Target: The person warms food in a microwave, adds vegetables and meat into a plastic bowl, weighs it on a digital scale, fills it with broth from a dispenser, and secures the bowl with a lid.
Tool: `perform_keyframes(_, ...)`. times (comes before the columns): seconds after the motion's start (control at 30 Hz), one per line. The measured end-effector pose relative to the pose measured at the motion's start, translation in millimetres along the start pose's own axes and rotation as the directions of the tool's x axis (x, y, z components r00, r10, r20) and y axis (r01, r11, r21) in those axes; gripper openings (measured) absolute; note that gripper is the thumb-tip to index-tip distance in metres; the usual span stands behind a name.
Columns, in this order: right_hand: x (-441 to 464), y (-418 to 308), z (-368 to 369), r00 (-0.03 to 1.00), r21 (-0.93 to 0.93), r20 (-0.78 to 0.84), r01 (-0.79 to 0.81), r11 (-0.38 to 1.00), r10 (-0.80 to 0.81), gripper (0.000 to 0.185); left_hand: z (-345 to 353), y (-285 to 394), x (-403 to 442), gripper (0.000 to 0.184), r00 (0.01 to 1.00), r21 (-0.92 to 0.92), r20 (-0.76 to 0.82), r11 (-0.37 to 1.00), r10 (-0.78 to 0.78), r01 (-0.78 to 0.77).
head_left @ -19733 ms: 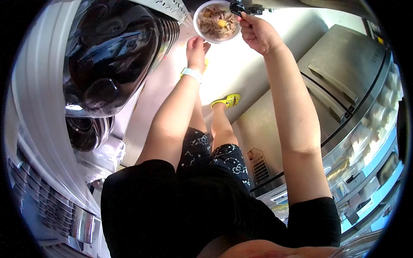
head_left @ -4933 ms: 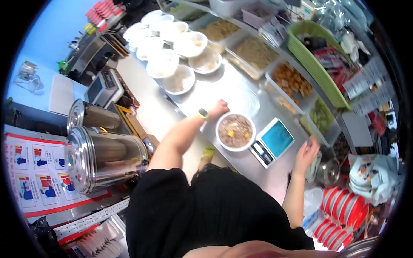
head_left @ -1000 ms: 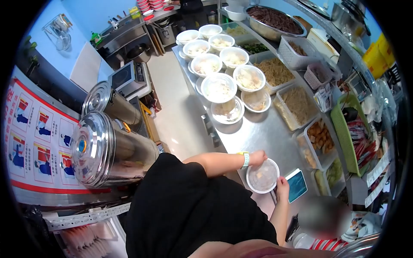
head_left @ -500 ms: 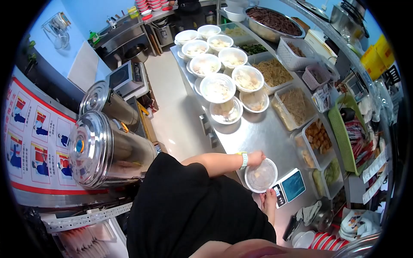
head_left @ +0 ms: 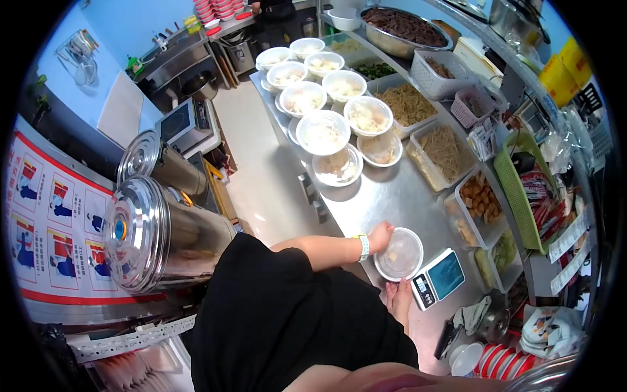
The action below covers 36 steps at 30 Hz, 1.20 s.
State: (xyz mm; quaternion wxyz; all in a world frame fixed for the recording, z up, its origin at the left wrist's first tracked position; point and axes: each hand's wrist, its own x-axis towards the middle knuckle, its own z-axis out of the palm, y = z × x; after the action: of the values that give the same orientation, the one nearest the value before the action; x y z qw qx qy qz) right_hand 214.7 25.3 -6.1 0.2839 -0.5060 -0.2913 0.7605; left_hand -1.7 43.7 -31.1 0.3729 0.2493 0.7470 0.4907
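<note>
A round plastic bowl with a translucent lid is between my hands at the near end of the steel table; pale pieces show faintly through the lid. My left hand, with a pale band on its wrist, is closed on the far-left side of the rim. My right hand pinches the near edge, its fingers partly hidden beneath the bowl. Just right of the bowl sits a white digital scale with a blue weighing plate and nothing on it.
Several lidded bowls of food stand stacked along the table's far left. Down the right side run food tubs, one with brown cubes, and a green basket. Large steel pots stand at left. Another person is at the back.
My left hand has shifted left around the rim, and the bowl has moved slightly away from my body. The whole view has tilted a little.
</note>
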Motion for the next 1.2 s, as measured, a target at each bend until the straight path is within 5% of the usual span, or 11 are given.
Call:
perform_keyframes(0.27,2.3,1.9,5.1,0.973,-0.008,0.041,-0.228,0.974,0.228,0.019,-3.2,-16.3,-27.6,0.032,0.974,-0.308,-0.147,0.944,-0.17,0.118)
perform_keyframes(0.4,-3.3,3.0,23.5,0.981,0.052,-0.014,-0.19,0.98,0.191,0.017,-26.8,-13.6,-63.6,0.023,0.921,-0.384,0.205,0.838,-0.332,0.388)
perform_keyframes(0.47,-7.3,3.5,33.8,0.95,-0.041,0.227,-0.21,0.977,0.214,0.018,-40.0,4.4,-83.7,0.019,0.791,-0.282,0.528,0.814,-0.309,0.507)
perform_keyframes(0.67,11.0,23.5,28.9,0.963,0.004,0.2,-0.184,0.983,0.18,0.021,-26.7,-3.3,-88.8,0.013,0.859,-0.424,0.438,0.782,-0.265,0.457)
perform_keyframes(0.8,3.9,4.4,32.9,0.947,0.054,0.175,-0.283,0.958,0.27,0.02,-20.0,-25.5,-76.8,0.017,0.916,-0.245,0.362,0.931,-0.171,0.271)
perform_keyframes(0.87,10.8,1.4,14.6,0.995,0.011,0.0,-0.095,0.995,0.095,0.021,-16.6,-47.6,-61.1,0.026,0.953,-0.154,0.289,0.978,-0.089,0.138)
perform_keyframes(0.9,24.5,-0.4,1.1,0.981,-0.029,0.193,0.023,0.999,-0.017,0.027,-18.8,-52.1,-56.7,0.034,0.942,-0.136,0.329,0.985,-0.058,0.108)
perform_keyframes(0.97,15.2,-34.0,19.9,0.989,-0.165,0.096,0.124,0.978,-0.11,0.043,-33.3,-14.4,-74.1,0.076,0.984,0.091,0.136,0.991,-0.111,0.099)
perform_keyframes(1.03,34.3,-51.2,15.5,0.974,-0.43,0.009,0.206,0.879,-0.224,0.053,-44.9,10.4,-76.2,0.08,0.974,-0.15,0.199,0.986,0.108,-0.079)
perform_keyframes(1.13,83.3,-50.5,-8.1,0.786,-0.671,0.276,0.57,0.475,-0.553,0.041,-57.3,3.4,-53.0,0.084,0.849,0.364,0.299,0.77,0.436,-0.524)
perform_keyframes(1.2,87.2,-45.6,-12.0,0.912,-0.637,0.072,0.354,0.685,-0.404,0.034,-56.9,-6.0,-44.2,0.09,0.822,0.343,0.38,0.761,0.424,-0.551)
